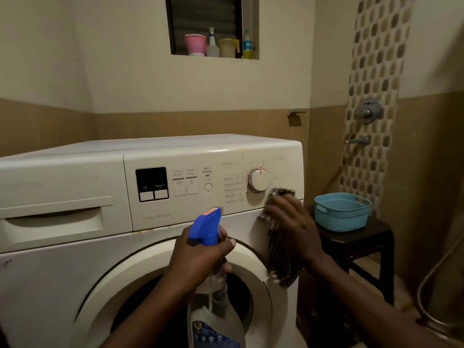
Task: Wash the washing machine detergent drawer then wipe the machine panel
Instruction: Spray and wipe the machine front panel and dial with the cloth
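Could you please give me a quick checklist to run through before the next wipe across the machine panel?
1. Cloth pressed to the machine by the right hand, just below the dial: ok.
2. Spray bottle gripped in the left hand, nozzle facing the panel: ok.
3. Detergent drawer pushed in, flush with the front: ok.
4. Display dark, nothing lit: ok.
5. Buttons and display area already wiped: cannot tell.
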Tool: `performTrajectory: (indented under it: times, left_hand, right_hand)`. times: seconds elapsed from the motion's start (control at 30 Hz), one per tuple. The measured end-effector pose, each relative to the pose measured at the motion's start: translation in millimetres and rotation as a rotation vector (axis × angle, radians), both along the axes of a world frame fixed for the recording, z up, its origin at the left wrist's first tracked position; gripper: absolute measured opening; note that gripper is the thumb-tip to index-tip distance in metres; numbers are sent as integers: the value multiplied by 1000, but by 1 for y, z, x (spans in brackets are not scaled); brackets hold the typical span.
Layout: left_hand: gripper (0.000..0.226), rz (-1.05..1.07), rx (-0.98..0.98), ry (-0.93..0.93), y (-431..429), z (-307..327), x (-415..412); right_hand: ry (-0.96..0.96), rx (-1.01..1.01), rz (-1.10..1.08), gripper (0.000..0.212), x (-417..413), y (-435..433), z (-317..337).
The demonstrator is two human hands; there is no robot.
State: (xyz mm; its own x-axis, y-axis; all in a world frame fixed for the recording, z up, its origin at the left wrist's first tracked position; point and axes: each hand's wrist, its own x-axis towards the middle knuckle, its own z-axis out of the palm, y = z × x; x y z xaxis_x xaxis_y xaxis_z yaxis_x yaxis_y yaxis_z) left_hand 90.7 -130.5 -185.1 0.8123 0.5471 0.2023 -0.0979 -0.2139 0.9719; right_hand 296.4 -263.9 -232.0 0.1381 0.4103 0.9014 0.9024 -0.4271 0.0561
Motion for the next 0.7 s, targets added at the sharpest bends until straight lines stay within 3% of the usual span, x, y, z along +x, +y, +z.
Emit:
performTrajectory:
  times: [0.1,0.23,0.4,0.53,0.63,0.7]
  left_hand:
    - [18,-12,18,34,3,-7,6]
    - [19,-21,26,18,-2,-13,19]
    - [15,-96,-10,9,-16,-8,40]
    - [15,-166,-56,31,-35,0,58]
    - [15,-207,-62,36,-51,9,75]
    - [15,-230,-73,36,-63,20,87]
  right_hand:
    - [336,337,28,59,12,-4,23]
    - [535,646,58,65,-3,14,39]
    - [446,390,127,54,-9,17,15]
    - [475,482,20,48,25,-2,62]
    - [364,339,34,46,44,-16,106]
    - [376,351,24,45,59,-28,127]
